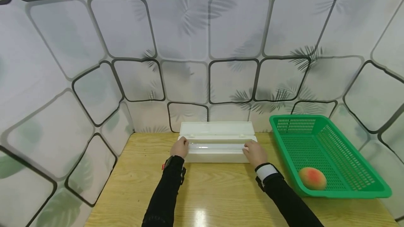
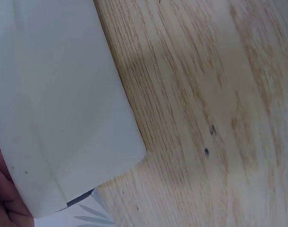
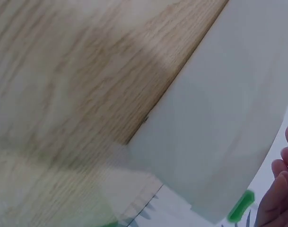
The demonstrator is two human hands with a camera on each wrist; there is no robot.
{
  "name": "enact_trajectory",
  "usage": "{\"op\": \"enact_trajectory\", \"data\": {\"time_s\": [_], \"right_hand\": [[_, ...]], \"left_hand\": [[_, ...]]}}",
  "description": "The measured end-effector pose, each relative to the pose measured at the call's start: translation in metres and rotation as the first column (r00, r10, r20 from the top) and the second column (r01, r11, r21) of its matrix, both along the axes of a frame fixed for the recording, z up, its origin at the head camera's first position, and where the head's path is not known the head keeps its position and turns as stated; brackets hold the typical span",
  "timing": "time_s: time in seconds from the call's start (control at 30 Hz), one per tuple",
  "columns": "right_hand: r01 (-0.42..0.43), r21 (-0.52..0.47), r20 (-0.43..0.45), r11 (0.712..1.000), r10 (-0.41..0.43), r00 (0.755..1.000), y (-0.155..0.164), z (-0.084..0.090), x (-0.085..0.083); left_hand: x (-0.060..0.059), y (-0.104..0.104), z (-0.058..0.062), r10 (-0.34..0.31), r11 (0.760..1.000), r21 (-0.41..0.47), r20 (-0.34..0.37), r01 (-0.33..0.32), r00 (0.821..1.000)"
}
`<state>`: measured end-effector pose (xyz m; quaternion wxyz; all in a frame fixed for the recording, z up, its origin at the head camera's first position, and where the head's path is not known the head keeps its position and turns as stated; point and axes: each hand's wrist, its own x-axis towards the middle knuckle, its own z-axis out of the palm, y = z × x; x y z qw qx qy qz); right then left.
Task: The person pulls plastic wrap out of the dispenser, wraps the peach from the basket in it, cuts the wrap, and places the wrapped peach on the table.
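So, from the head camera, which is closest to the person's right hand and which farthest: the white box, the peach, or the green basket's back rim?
1. White box: under the right hand.
2. Peach: to its right, in the basket's near end.
3. Green basket's back rim: farthest, up by the wall.

A white plastic oblong box (image 1: pixel 217 143) sits on the pale wood-grain desk (image 1: pixel 221 192); at three o'clock, a green perforated basket (image 1: pixel 353 181) holds an orange-red peach (image 1: pixel 312 178).
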<state>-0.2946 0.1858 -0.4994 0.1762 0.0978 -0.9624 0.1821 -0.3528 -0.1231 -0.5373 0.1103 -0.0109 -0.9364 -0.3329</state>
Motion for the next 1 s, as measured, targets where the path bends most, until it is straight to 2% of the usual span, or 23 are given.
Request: {"op": "enact_trajectory", "data": {"time_s": [0.1, 0.13, 0.27, 0.37, 0.47, 0.67, 0.8, 1.0], "right_hand": [[-0.018, 0.011, 0.013, 1.0, 0.018, 1.0, -0.009, 0.001, -0.006], [-0.022, 0.012, 0.028, 1.0, 0.022, 0.999, -0.012, 0.001, -0.008], [-0.017, 0.022, 0.085, 1.0, 0.015, 0.996, -0.02, 0.002, -0.012], [-0.042, 0.061, 0.09, 0.997, 0.036, 0.995, -0.025, 0.003, -0.015], [-0.075, 0.112, 0.085, 0.991, 0.065, 0.994, -0.029, 0.006, -0.017], [-0.095, 0.184, 0.126, 0.978, 0.072, 0.989, -0.033, 0.011, -0.024], [-0.077, 0.213, 0.158, 0.974, 0.044, 0.986, -0.03, 0.01, -0.031], [-0.042, 0.222, 0.15, 0.974, 0.008, 0.989, -0.017, 0.009, -0.033]], "left_hand": [[0.01, 0.002, 0.01, 0.028, 0.999, 0.018, 0.015, -0.028, 1.0], [0.02, 0.006, 0.026, 0.05, 0.999, 0.018, 0.06, -0.051, 0.997], [0.031, 0.01, 0.035, 0.056, 0.998, 0.01, 0.045, -0.056, 0.997], [0.032, 0.011, 0.033, 0.055, 0.998, -0.002, 0.03, -0.055, 0.998], [0.03, 0.013, 0.033, 0.069, 0.997, 0.03, 0.025, -0.07, 0.997], [0.029, 0.014, 0.033, 0.086, 0.994, 0.062, 0.047, -0.089, 0.995], [0.03, 0.014, 0.035, 0.089, 0.993, 0.072, 0.05, -0.092, 0.995], [0.033, 0.015, 0.038, 0.101, 0.99, 0.089, 0.07, -0.107, 0.992]]}}
